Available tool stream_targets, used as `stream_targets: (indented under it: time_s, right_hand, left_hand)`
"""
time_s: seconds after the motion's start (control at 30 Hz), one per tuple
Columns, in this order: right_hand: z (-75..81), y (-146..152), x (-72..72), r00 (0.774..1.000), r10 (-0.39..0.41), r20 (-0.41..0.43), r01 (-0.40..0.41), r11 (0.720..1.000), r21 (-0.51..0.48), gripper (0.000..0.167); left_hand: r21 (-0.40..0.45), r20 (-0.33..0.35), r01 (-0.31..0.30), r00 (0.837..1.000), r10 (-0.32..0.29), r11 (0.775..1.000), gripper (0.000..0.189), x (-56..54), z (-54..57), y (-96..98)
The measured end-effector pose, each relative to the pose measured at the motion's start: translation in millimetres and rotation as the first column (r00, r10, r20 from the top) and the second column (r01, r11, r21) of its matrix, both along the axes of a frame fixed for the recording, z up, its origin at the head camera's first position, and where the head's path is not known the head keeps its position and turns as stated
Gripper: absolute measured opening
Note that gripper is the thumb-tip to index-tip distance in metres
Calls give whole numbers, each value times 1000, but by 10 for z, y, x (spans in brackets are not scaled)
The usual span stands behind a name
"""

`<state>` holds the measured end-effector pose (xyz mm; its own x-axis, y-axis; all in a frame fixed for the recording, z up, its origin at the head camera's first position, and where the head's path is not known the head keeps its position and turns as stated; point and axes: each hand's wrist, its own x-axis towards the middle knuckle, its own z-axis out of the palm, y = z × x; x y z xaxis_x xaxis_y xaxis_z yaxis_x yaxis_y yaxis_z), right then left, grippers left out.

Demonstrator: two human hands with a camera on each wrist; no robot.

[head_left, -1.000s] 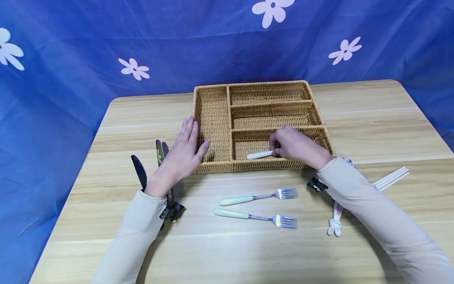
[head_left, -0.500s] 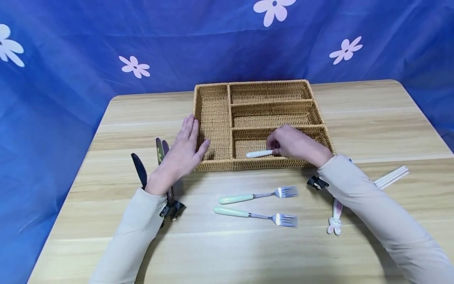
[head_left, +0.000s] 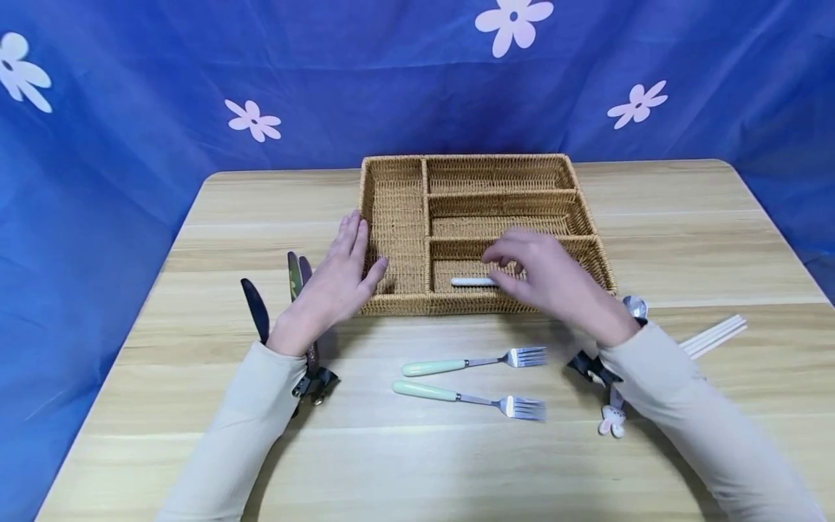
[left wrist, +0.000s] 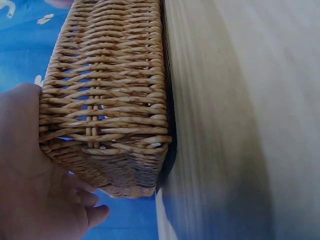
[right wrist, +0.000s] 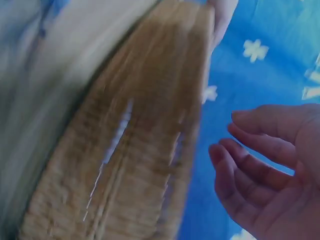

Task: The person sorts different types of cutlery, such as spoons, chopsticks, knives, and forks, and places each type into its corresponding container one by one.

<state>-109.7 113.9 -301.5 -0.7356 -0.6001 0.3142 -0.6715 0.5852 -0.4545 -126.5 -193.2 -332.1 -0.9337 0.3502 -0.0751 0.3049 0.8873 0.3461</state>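
A woven divided tray (head_left: 398, 304) stands at the back middle of the table. My left hand (head_left: 333, 283) rests with straight fingers against its left wall; the left wrist view shows that hand beside the woven side (left wrist: 110, 90). In the tray's front compartment lies a utensil with a pale handle (head_left: 471, 282), its other end hidden behind my right hand (head_left: 548, 272). That hand is over the compartment, thumb and fingers parted and loosely bent. From the right wrist, the same hand (right wrist: 270, 170) shows nothing between its fingers.
Two forks with mint-green handles, one behind (head_left: 433, 368) and one in front (head_left: 424, 391), lie before the tray. Several knives (head_left: 257, 308) lie partly under my left wrist. A spoon (head_left: 636, 307), a rabbit-shaped handle end (head_left: 612, 420) and white sticks (head_left: 714, 337) lie around my right forearm.
My right hand has let go of the pale-handled utensil and its fingers have spread as it lifts away slightly. The utensil stays in the front compartment. My left hand has stayed at the tray's wall.
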Motion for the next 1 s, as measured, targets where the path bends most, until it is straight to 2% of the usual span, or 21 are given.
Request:
stream_targets:
  time_s: [0.13, 0.27, 0.43, 0.57, 0.77, 0.87, 1.0]
  right_hand:
    - [-20, -102, 271, 988, 64, -140, -76, 993, -85, 22]
    - [-92, -174, 514, 973, 101, -206, -117, 991, -69, 27]
    - [-164, -230, 673, 982, 119, -143, -118, 993, 17, 26]
    - [-208, -282, 692, 990, 125, -61, -117, 986, 116, 16]
    - [-278, -368, 720, 990, 139, 28, -142, 961, 237, 7]
    - [-304, -405, 741, 989, 144, 39, -149, 950, 274, 5]
    - [-326, -439, 752, 988, 155, 1, -148, 945, 293, 6]
  left_hand:
    - [-20, -10, 21, 1000, -21, 1000, 77, -41, 26, 18]
    - [-25, -17, 38, 999, -38, 999, 79, -81, 33, 58]
    - [-54, -33, 40, 999, -42, 998, 78, -87, 45, 69]
    - [-70, -38, 42, 998, -45, 997, 74, -67, 42, 53]
    - [-83, -52, 53, 997, -57, 995, 66, -34, 37, 28]
    - [-77, -55, 54, 997, -59, 996, 64, -17, 33, 14]
    - [-75, -51, 56, 997, -60, 996, 64, 13, 29, -16]
